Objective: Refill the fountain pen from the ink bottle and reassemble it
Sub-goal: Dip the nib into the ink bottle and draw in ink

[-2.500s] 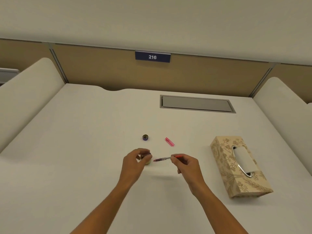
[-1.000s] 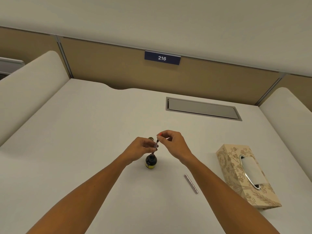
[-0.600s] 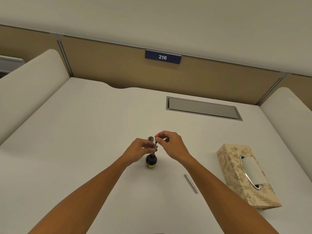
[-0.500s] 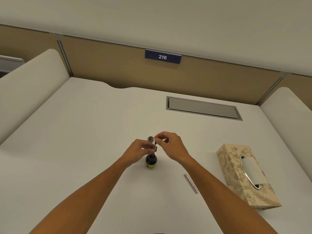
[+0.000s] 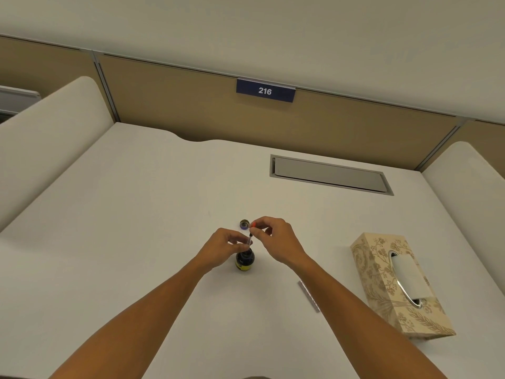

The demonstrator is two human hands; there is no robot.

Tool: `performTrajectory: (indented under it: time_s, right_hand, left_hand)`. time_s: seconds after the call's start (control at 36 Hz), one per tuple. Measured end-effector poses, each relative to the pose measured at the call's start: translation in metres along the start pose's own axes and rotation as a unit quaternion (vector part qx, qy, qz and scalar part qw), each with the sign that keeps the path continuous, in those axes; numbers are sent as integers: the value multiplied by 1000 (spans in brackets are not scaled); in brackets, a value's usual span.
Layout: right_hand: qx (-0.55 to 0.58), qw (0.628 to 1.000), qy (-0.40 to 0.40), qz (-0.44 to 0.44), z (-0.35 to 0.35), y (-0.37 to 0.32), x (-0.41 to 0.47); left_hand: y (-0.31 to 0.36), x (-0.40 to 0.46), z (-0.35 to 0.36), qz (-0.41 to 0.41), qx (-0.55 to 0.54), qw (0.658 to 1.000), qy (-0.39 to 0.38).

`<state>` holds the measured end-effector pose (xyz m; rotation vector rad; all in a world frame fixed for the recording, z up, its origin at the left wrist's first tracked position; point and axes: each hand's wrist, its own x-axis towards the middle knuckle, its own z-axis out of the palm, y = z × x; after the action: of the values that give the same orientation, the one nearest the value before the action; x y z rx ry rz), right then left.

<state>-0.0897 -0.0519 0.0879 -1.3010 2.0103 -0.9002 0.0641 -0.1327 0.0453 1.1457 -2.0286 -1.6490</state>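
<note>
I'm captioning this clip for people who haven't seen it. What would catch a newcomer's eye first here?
Mid-desk, both hands meet over a small dark ink bottle: the left hand holds the pen part standing in its mouth, the right hand pinches that part's red top end. The bottle cap lies just behind, a patterned tissue box sits at the right, and a blue "216" sign hangs on the back partition.

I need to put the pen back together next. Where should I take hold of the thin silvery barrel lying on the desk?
Pinch the thin silvery barrel across its middle, coming straight down from above. It lies flat on the white desk, slanted, apart from the patterned tissue box, so only its long sides offer a grip.
</note>
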Motion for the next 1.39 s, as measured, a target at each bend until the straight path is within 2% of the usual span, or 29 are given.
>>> performTrajectory:
  time_s: [0.83, 1.22, 1.39]
  right_hand:
    - [5, 1000, -12, -2, 0, 7, 3]
    - [10, 1000, 10, 6, 3, 11, 5]
    - [-27, 999, 38, 15, 9, 15, 5]
  left_hand:
    - [-8, 1, 2, -14, -13, 1000, -4]
    - [-12, 0, 5, -1, -18, 1000, 13]
    - [-14, 1, 7, 8, -8, 1000, 23]
